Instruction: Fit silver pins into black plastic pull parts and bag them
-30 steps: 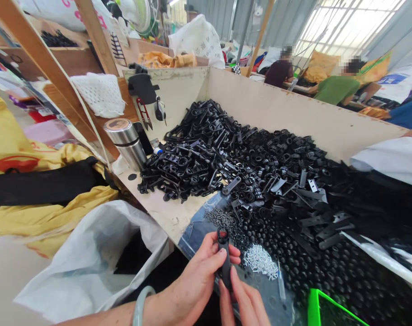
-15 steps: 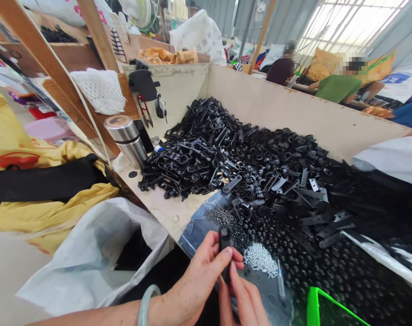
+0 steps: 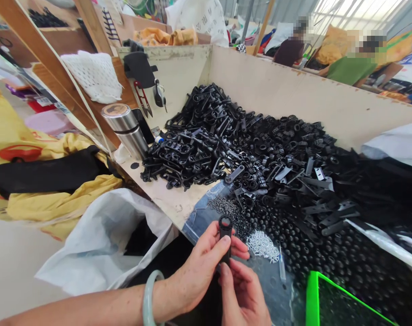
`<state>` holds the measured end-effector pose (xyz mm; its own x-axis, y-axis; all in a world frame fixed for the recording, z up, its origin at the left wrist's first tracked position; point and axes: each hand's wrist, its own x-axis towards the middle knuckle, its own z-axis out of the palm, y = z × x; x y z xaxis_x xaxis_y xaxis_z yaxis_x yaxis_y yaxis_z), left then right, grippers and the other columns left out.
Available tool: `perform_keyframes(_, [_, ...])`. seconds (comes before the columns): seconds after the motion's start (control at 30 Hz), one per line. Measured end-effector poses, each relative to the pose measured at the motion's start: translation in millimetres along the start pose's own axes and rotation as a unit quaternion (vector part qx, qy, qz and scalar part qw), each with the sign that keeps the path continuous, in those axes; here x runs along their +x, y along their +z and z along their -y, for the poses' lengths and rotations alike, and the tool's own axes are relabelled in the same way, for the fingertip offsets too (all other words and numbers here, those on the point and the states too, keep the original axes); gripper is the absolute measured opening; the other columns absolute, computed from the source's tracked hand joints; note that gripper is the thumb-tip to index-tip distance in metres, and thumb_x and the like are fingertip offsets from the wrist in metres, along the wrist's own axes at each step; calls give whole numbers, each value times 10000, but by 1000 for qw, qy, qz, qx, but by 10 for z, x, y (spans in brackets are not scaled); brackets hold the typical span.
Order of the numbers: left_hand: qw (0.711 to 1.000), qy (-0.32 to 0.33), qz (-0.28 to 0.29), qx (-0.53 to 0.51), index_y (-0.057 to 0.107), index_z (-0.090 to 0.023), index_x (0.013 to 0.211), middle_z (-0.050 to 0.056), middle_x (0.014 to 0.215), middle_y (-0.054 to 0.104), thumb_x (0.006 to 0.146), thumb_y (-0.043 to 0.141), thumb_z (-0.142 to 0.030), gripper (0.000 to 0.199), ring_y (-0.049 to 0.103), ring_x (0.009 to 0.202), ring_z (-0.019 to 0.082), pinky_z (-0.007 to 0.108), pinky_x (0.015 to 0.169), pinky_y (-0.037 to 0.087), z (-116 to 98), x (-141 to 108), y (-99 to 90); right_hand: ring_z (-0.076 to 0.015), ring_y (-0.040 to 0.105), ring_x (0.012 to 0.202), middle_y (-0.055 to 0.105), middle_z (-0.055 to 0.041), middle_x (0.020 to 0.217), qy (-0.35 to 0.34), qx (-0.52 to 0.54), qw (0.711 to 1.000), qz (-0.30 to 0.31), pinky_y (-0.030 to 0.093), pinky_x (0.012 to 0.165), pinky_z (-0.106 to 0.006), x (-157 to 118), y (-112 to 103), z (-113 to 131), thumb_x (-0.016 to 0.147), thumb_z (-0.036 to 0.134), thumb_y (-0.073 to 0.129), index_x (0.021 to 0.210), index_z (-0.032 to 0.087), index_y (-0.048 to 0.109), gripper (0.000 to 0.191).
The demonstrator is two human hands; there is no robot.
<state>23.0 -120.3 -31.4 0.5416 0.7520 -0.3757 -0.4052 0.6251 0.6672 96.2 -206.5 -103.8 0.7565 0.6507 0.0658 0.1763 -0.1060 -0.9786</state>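
My left hand (image 3: pixel 204 267), with a pale green bangle at the wrist, is closed around a long black plastic part with a ring-shaped end (image 3: pixel 225 222). The ring points away from me, and the thumb presses on the part's flat side. My right hand (image 3: pixel 244 292) is closed at the part's lower end, thumb and fingers pinched there; its fingers hide that end. Just beyond the hands lie a heap of small silver pins (image 3: pixel 262 246), a pile of tiny dark pieces (image 3: pixel 222 206) and many round black pieces (image 3: pixel 314 258).
A big pile of ring-ended black parts (image 3: pixel 192 154) fills the bench's left back. A steel flask (image 3: pixel 126 131) stands at the left edge. A green-rimmed tray (image 3: pixel 312 296) is at lower right. A white sack (image 3: pixel 100 240) hangs open on the left. Two people sit farther back.
Both hands still hold the black part. Its ring end now faces me more, and my right hand has shifted slightly, thumb now up against the lower end. The view has tilted down a little.
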Motion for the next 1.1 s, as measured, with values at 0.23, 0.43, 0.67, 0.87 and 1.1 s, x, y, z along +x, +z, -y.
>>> perform_keyframes(0.23, [997, 37, 21, 62, 573, -188, 1089, 67, 962, 736, 1016, 568, -321, 151, 696, 947, 183, 324, 920, 522, 43, 22, -17, -115, 652, 588, 697, 2, 755, -23, 73, 997, 3, 552, 554, -193, 3, 21, 45, 794, 324, 818, 941, 195, 627, 274])
perform_keyframes(0.43, [994, 31, 7, 102, 588, -182, 1065, 28, 840, 725, 1007, 579, -337, 166, 692, 707, 134, 260, 748, 506, -17, 156, -126, -107, 618, 674, 658, 16, 819, 62, 91, 994, -1, 524, 629, -202, 102, -157, 175, 837, 398, 800, 1054, 218, 605, 343])
perform_keyframes(0.67, [965, 11, 150, 216, 713, -268, 1202, 92, 1515, 539, 979, 611, -448, 303, 450, 1429, 295, 449, 1123, 435, -213, 67, -184, -153, 688, 894, 720, -57, 1134, 321, 313, 881, 153, 569, 729, -252, 178, -127, 357, 849, 565, 741, 1139, 259, 693, 425])
perform_keyframes(0.87, [879, 126, 150, 435, 673, -333, 1295, 54, 1583, 460, 964, 607, -319, 337, 404, 1468, 305, 514, 1176, 398, -322, 179, -661, -145, 670, 789, 724, -20, 934, 170, 152, 962, 148, 544, 708, -244, 354, -389, 107, 820, 467, 798, 919, 230, 712, 271])
perform_keyframes(1.1, [741, 288, 113, 596, 631, -275, 1219, 52, 1267, 641, 983, 544, -178, 269, 578, 1204, 229, 391, 1059, 484, -45, 218, -684, -196, 663, 925, 730, -12, 1007, -255, -313, 895, 188, 500, 827, -310, 743, -658, 37, 968, 401, 642, 1080, 284, 705, 173])
